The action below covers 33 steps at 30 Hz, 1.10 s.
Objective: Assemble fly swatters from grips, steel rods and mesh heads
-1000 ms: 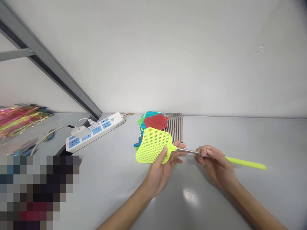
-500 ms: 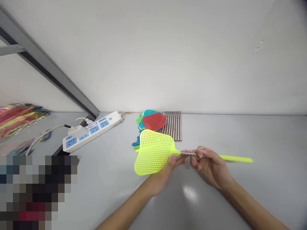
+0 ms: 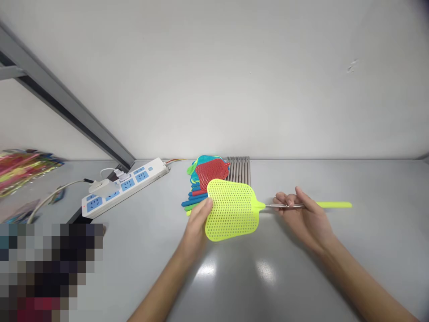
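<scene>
A yellow fly swatter [image 3: 231, 210] with a perforated head, a thin metal rod and a yellow handle lies crosswise above the table. My left hand [image 3: 196, 228] pinches the left edge of its head; the thumb shows in front and the other fingers are hidden behind. Palm up, my right hand [image 3: 304, 219] has its fingers curled round the metal rod, and the thumb points away from it. Beyond the head lie a red swatter head [image 3: 212, 173] on blue and green ones, several coloured handles [image 3: 194, 202], and a row of metal rods [image 3: 239, 170].
A white power strip [image 3: 125, 188] with plugs and a cable lies to the left. Plastic-wrapped colourful goods [image 3: 27, 170] rest at the far left, near a grey metal frame post [image 3: 67, 94]. A white wall [image 3: 268, 80] borders the table's back. The lower left corner is pixelated.
My left hand has shifted from the neck of the swatter to the left edge of its head. The swatter head has moved right, closer to level, and my right thumb has lifted off the rod.
</scene>
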Tool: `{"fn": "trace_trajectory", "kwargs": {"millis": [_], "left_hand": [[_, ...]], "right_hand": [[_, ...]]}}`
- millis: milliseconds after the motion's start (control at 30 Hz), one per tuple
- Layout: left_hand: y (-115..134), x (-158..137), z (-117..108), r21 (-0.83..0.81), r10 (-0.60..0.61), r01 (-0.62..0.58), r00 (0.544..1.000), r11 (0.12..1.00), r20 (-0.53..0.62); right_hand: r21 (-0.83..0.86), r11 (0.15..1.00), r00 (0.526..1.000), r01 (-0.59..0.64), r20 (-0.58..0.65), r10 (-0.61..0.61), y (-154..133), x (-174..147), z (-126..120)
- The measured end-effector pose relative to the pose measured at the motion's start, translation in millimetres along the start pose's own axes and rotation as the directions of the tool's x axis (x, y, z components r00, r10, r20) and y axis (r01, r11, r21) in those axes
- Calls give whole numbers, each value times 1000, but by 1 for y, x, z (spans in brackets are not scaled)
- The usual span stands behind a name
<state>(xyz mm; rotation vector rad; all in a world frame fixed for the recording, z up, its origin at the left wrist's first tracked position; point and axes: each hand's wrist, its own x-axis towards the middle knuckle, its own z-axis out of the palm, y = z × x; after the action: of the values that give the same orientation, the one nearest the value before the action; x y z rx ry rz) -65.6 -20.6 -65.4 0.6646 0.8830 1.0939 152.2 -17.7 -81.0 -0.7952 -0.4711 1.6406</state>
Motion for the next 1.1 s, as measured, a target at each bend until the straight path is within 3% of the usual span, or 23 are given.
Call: {"fn": "trace_trajectory", "kwargs": {"millis": [100, 233, 333, 400, 533, 800, 1000, 1100], "left_hand": [[10, 3, -4, 127, -177, 165, 980, 978, 89], [-1, -2, 10, 14, -255, 255, 966, 967, 42], [-12, -10, 28, -93, -242, 237, 969, 967, -41], [-15, -15, 37, -116, -165, 147, 974, 982, -158], [-16, -18, 46, -112, -62, 28, 949, 993, -309], [-18, -16, 43, -109, -110, 75, 929, 991, -354], [-11, -16, 43, -154, -90, 37, 932, 987, -352], [-9, -15, 40, -150, -56, -1, 926, 989, -372]], "right_hand": [[114, 993, 1000, -14, 11, 12, -8, 1, 4], [221, 975, 999, 32, 14, -36, -17, 0, 23], [133, 985, 994, 107, -37, -103, -23, 2, 43], [87, 982, 985, 166, -64, -160, -25, 4, 55], [93, 985, 989, 144, -54, -139, -17, 9, 70], [172, 985, 996, 30, -91, -15, 8, 17, 67], [109, 990, 991, -90, 106, 78, -10, 25, 68], [123, 992, 993, -32, 120, 17, -24, 32, 62]]}}
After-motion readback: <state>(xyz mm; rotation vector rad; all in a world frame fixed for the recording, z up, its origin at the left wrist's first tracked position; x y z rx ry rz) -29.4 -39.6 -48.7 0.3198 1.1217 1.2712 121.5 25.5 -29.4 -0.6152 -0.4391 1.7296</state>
